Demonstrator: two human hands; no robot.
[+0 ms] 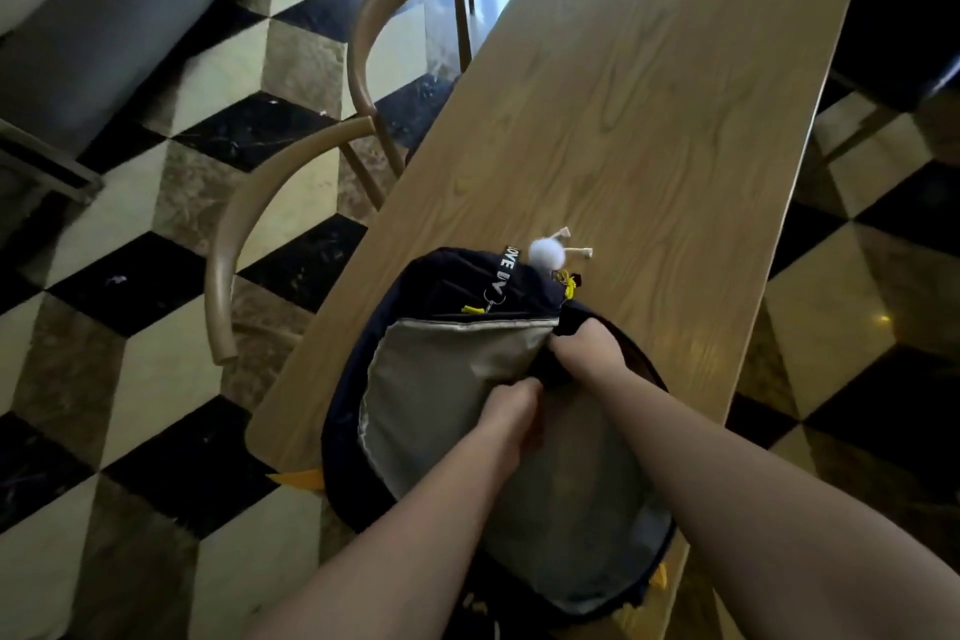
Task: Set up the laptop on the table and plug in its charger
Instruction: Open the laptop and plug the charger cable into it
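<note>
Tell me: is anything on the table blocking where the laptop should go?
No laptop shows yet. Both hands, left and right, reach into the open backpack at the table's near end. Past its pompom charm, the wooden table looks bare, so nothing visible blocks placement.

I see a long wooden desk (649, 120) over a checkered floor (156, 379). A dark backpack (447, 286) lies open on its near end, a white pompom charm (543, 252) just beyond the backpack.
</note>
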